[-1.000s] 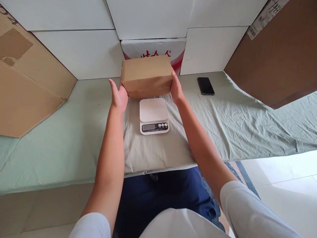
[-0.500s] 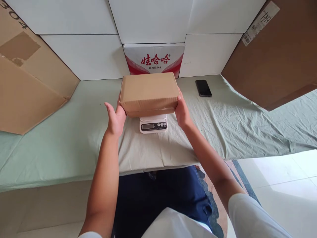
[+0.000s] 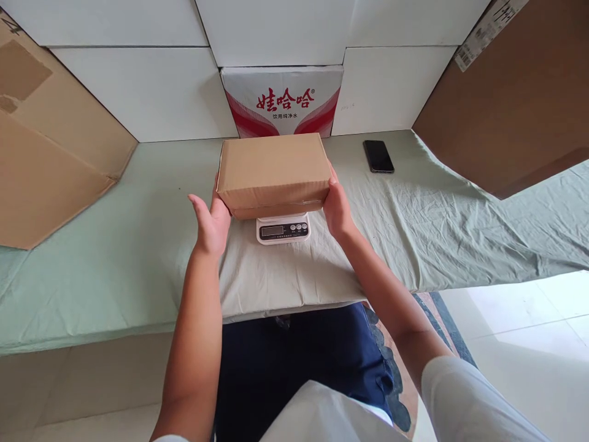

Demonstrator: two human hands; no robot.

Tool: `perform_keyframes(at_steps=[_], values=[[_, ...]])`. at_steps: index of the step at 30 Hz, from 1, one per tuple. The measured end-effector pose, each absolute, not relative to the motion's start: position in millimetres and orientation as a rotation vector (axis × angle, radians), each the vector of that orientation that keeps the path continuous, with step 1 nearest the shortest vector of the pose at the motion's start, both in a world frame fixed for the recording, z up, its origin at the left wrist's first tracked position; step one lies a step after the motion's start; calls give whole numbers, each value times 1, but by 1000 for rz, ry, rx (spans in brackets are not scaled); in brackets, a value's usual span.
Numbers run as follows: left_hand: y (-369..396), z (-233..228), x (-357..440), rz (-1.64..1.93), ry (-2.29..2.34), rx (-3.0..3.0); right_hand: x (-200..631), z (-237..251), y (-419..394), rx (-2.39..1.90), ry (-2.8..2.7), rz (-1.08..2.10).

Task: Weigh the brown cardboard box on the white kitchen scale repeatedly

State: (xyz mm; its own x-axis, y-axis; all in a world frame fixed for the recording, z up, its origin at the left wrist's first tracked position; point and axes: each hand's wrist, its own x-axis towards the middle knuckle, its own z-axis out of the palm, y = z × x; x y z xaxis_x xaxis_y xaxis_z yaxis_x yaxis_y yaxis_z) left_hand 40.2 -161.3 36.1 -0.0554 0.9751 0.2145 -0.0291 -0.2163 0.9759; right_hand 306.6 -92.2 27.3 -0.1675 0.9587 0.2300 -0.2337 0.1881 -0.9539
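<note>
Hiding the scale (image 3: pixel 283 229) platform — the cardboard box (image 3: pixel 273 170) covers it.
</note>
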Motion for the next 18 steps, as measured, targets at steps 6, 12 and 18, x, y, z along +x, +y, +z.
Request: perform_keyframes(at_steps=[6, 12, 18], values=[[-162, 34, 40, 1413, 1131, 1342, 307, 26, -95, -784, -1304, 1271], [-164, 36, 42, 1427, 1133, 1317, 307, 28, -96, -788, -1284, 1277], [-162, 36, 43, 1422, 1160, 1328, 307, 26, -96, -810, -1261, 1287]])
